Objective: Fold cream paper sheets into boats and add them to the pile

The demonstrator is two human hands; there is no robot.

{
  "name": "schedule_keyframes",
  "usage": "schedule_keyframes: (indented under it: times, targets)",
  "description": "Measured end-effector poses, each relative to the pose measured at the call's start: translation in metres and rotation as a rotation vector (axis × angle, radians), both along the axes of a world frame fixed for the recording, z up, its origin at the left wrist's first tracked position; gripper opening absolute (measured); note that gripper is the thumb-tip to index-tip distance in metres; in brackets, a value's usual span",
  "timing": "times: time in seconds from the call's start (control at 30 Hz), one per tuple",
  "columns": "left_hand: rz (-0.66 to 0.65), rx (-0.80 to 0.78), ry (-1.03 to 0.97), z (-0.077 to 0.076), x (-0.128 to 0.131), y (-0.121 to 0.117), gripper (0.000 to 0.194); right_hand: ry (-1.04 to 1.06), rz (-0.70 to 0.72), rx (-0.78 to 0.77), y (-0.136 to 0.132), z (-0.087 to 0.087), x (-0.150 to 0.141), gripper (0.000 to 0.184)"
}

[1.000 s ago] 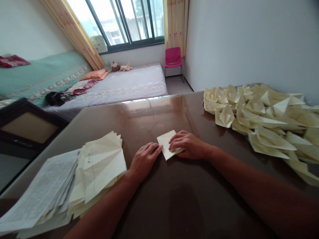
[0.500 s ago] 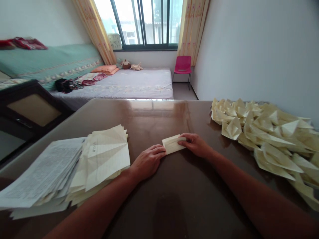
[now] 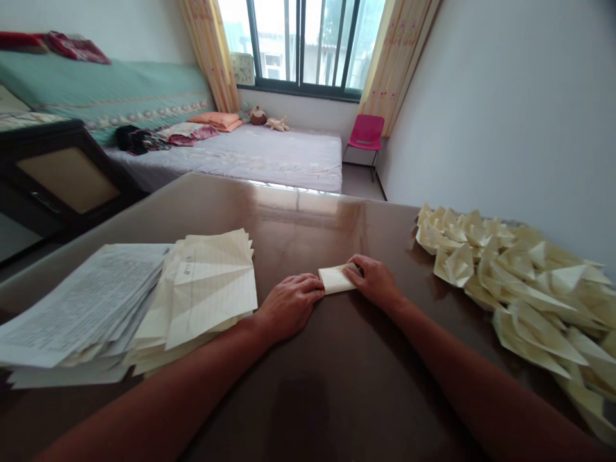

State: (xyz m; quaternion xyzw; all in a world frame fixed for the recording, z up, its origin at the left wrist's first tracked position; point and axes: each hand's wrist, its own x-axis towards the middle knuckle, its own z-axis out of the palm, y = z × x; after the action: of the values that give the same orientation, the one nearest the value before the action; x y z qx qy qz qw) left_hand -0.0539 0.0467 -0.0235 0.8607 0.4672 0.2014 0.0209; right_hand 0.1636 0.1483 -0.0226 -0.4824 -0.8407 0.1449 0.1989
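A small folded cream paper (image 3: 335,280) lies on the glossy brown table (image 3: 298,385). My left hand (image 3: 289,305) rests on the table with curled fingers, and its fingertips press the paper's left edge. My right hand (image 3: 373,281) presses down on the paper's right side, fingers bent over it. Both hands hold the paper flat between them.
A stack of creased cream sheets (image 3: 212,289) lies left of my hands, with printed pages (image 3: 81,308) beside it. A heap of folded paper shapes (image 3: 520,282) fills the table's right side. Beyond the table are a bed (image 3: 250,154), a pink chair (image 3: 364,133) and a window (image 3: 308,45).
The paper has been folded from a wider square down to a narrow strip. My right hand slid to its right end; the left stayed at the left edge. The camera turned left.
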Motion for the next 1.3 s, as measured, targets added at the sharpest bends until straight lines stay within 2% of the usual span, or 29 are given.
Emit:
schedule_keyframes:
  times: [0.17, 0.27, 0.37, 0.47, 0.7, 0.93, 1.3]
  targets:
    - [0.049, 0.033, 0.025, 0.001, 0.002, -0.002, 0.026, -0.001, -0.007, 0.043, -0.003, -0.005, -0.003, 0.023]
    - [0.109, 0.105, -0.009, 0.004, 0.006, -0.003, 0.028, -0.009, 0.010, 0.047, -0.002, -0.004, -0.003, 0.023]
    - [0.054, 0.151, 0.003, 0.004, 0.012, -0.004, 0.036, -0.006, 0.026, 0.050, -0.002, -0.004, -0.002, 0.023]
    - [-0.002, 0.100, 0.044, 0.001, 0.016, -0.006, 0.042, -0.014, 0.030, 0.061, -0.002, -0.004, -0.001, 0.024]
    - [0.023, 0.026, 0.055, -0.003, 0.016, -0.008, 0.040, -0.069, -0.004, 0.087, -0.001, -0.007, -0.002, 0.024]
    - [0.032, 0.020, 0.080, -0.004, 0.017, -0.007, 0.040, -0.088, -0.020, 0.090, -0.001, -0.007, -0.004, 0.025]
    - [0.026, 0.066, 0.069, 0.000, 0.022, -0.009, 0.028, -0.069, -0.008, 0.078, -0.002, -0.007, -0.005, 0.022]
